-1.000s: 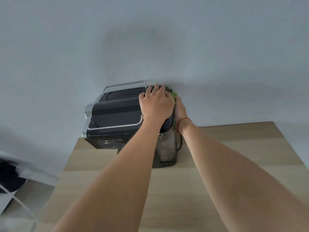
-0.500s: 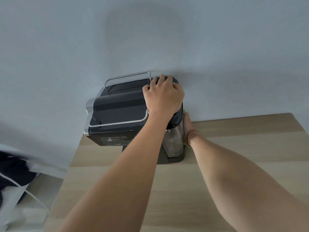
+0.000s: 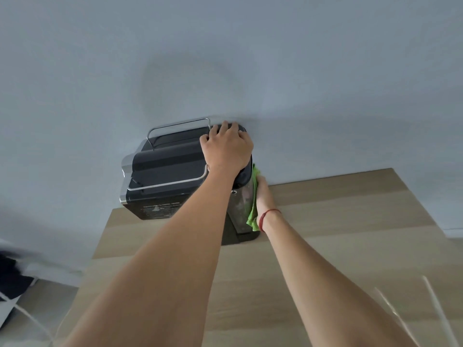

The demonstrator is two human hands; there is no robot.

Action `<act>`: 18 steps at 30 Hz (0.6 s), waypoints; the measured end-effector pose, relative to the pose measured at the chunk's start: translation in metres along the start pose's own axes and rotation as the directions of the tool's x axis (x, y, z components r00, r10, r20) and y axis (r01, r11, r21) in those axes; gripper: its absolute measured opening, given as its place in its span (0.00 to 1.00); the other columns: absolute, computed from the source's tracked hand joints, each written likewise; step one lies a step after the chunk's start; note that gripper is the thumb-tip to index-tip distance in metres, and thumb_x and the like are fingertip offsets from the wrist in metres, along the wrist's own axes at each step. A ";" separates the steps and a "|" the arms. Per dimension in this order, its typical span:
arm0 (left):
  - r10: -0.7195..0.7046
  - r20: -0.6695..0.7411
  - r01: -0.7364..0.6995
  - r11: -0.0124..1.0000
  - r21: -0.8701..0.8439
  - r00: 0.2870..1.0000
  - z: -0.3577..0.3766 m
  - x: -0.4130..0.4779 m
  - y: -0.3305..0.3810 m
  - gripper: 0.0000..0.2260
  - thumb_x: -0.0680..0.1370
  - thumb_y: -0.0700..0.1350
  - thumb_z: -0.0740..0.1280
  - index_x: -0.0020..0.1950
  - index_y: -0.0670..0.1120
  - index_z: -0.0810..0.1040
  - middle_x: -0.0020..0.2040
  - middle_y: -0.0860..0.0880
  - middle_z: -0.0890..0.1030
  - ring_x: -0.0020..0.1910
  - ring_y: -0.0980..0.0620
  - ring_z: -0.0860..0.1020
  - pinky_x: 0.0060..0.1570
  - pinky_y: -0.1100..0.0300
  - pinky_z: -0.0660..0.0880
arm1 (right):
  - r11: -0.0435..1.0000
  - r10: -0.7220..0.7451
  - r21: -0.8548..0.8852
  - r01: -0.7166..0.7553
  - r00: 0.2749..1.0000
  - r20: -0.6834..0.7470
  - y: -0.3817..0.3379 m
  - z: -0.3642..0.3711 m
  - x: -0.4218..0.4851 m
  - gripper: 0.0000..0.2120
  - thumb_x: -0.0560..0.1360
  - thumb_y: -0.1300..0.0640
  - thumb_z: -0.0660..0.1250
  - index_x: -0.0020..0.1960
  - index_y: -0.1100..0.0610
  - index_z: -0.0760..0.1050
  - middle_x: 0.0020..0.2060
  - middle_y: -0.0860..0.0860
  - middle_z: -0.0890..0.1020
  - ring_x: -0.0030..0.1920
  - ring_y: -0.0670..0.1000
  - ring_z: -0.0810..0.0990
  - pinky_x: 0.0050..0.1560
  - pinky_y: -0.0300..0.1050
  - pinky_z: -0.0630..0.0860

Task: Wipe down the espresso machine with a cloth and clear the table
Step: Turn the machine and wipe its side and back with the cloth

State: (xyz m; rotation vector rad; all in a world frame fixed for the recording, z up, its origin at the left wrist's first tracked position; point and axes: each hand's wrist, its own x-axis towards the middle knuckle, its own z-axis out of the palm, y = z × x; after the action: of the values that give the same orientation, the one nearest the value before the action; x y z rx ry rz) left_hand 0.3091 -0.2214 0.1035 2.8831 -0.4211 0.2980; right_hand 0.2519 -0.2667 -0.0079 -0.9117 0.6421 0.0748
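The black espresso machine (image 3: 170,169), with chrome rails on top, stands at the back of the wooden table (image 3: 350,221), against the wall. My left hand (image 3: 226,149) rests on its top right rear corner, and the fingers curl over the back edge. My right hand (image 3: 262,196), a red band at the wrist, lies flat along the machine's right side. It presses a green cloth (image 3: 253,209) against the clear water tank there. Most of the cloth is hidden between the hand and the machine.
A clear plastic item (image 3: 436,311) lies at the table's lower right. Off the table's left edge, lower down, are a dark object (image 3: 12,284) and a white cable (image 3: 32,319). The grey wall stands right behind the machine.
My right hand slid the cloth from the top right edge down the machine's side, then partway back up. The left hand stayed on top.
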 end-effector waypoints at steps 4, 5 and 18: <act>0.005 -0.007 -0.005 1.000 0.007 1.000 -0.001 -0.001 0.000 0.20 0.80 0.48 0.50 0.67 0.48 0.73 0.69 0.49 0.73 0.69 0.47 0.68 0.64 0.48 0.63 | 0.994 -0.096 -0.041 0.099 0.993 0.073 -0.039 0.014 -0.015 0.25 0.79 0.41 0.52 0.58 0.56 0.78 0.42 0.53 0.82 0.44 0.53 0.80 0.48 0.46 0.76; 0.004 -0.011 -0.004 1.000 0.007 1.000 0.000 -0.001 0.000 0.19 0.80 0.48 0.50 0.66 0.48 0.74 0.68 0.49 0.74 0.69 0.47 0.68 0.63 0.48 0.63 | 0.994 -0.105 -0.006 0.107 0.987 0.124 -0.048 0.013 -0.018 0.25 0.79 0.41 0.52 0.58 0.57 0.78 0.44 0.54 0.82 0.47 0.54 0.80 0.53 0.48 0.75; 0.004 -0.025 -0.004 1.000 -0.004 1.000 0.003 0.001 -0.001 0.19 0.80 0.48 0.50 0.64 0.49 0.74 0.65 0.51 0.75 0.67 0.48 0.69 0.62 0.49 0.63 | 0.966 -0.217 -0.093 0.240 0.953 0.209 -0.045 0.011 -0.005 0.20 0.81 0.41 0.49 0.56 0.51 0.75 0.47 0.48 0.81 0.48 0.45 0.79 0.50 0.37 0.76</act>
State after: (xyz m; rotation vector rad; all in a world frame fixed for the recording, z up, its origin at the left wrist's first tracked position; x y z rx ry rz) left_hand 0.3108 -0.2212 0.1010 2.8720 -0.4230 0.3335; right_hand 0.2680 -0.2857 0.0315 -1.0727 0.3465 -0.0049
